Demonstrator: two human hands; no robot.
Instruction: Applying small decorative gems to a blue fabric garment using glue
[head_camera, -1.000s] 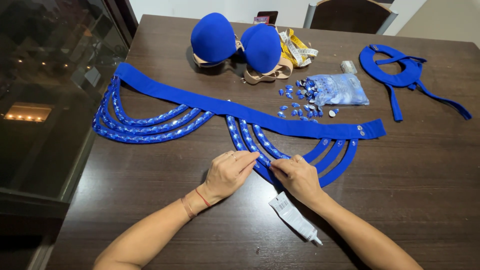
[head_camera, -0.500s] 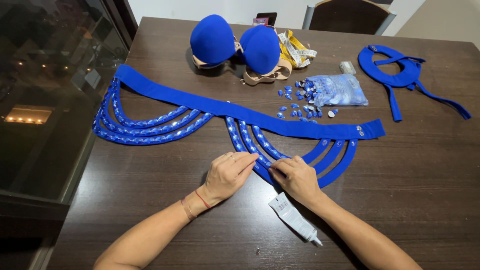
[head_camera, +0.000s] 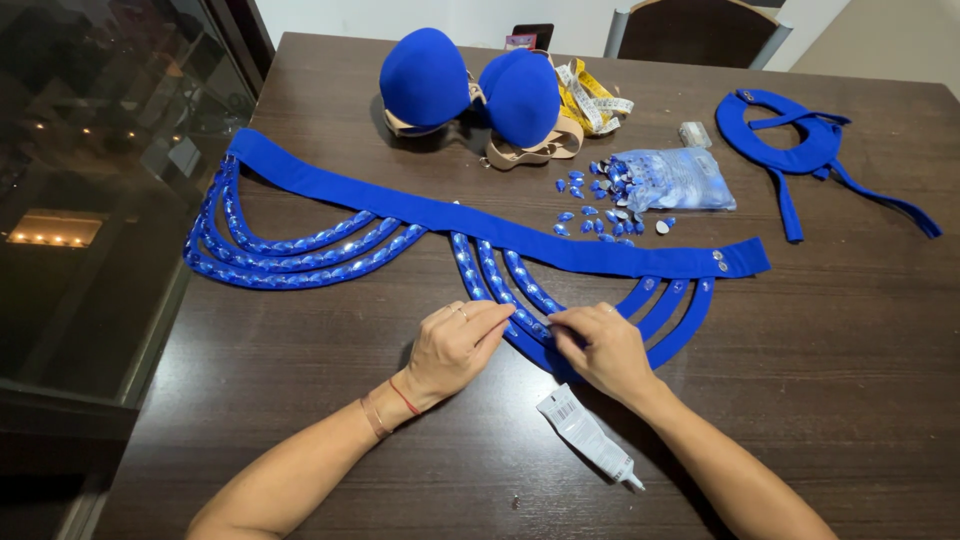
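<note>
Both hands sit together at the near middle of the dark wooden table (head_camera: 300, 400), pressed down on the bottom of the right-hand set of hanging loops (head_camera: 530, 310) of a long blue fabric belt (head_camera: 440, 212). The left hand (head_camera: 455, 345) lies knuckles up, its fingers stretched flat along the lowest strap, holding nothing, only pinning the cloth. The right hand (head_camera: 603, 348) is curled over the same strap just beside it, fingertips pinched down on the fabric; whether a stone sits under them I cannot tell. From where I stand this looks like the stone-setting step: the left part of these loops already carries pale gems, while the right part rising to the band is still bare blue. A small white glue tube (head_camera: 585, 438) lies capped end toward the near right, just beside the right wrist, untouched. Farther off, loose blue gems (head_camera: 590, 200) are scattered beside a clear bag of them (head_camera: 675, 180), well apart from the hands. The left set of loops (head_camera: 290, 255) looks fully stoned. At the far edge rest two blue padded cups (head_camera: 470, 85), a yellow measuring tape (head_camera: 595, 100), and at far right a blue collar piece (head_camera: 800, 140). The next move, I judge, calls for a free hand for glue or a gem, with the strap kept flat.
</note>
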